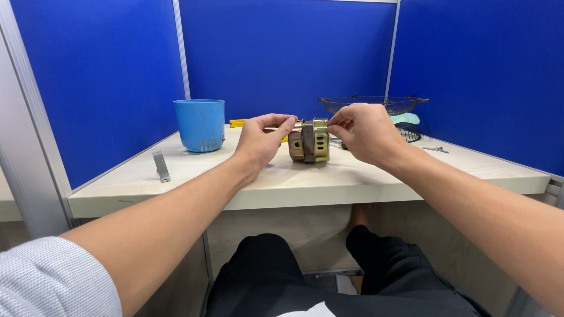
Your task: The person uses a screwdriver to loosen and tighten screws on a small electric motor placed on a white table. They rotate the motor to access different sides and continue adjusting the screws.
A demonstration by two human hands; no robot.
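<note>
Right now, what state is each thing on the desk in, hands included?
Left hand: fingertips pinching the motor's top left edge.
Right hand: fingertips pinching the motor's top right edge.
Small brass-coloured motor: standing on the desk, held from both sides.
Blue cup: upright, untouched.
Wire fan guard: lying behind the right hand.
Metal bracket: lying loose near the desk's left edge.

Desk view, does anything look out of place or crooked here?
Little stands out. A small metal bracket stands alone near the table's left edge. Both hands, left and right, touch the upright metal motor block.
</note>
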